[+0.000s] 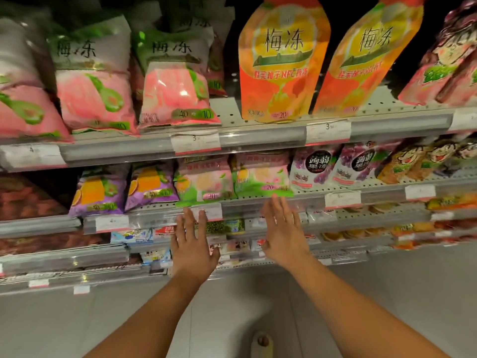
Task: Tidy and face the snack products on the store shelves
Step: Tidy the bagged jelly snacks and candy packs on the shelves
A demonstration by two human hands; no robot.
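Two pink-and-green snack bags stand side by side on the second shelf, the left bag [204, 180] and the right bag [262, 175]. My left hand [192, 241] is raised flat with straight fingers, its tips just under the left bag's bottom edge. My right hand [282, 231] is also flat and empty, fingertips at the lower edge of the right bag. Whether the fingertips touch the bags is unclear. Two purple bags [99, 192] sit to the left of them.
The top shelf [258, 136] holds pink bags [95, 83] and two tall orange pouches [282, 60]. Grape jelly packs [313, 167] stand right of my hands. Lower shelves [77, 259] with small packets lie behind my hands. Grey floor and one slippered foot [262, 344] show below.
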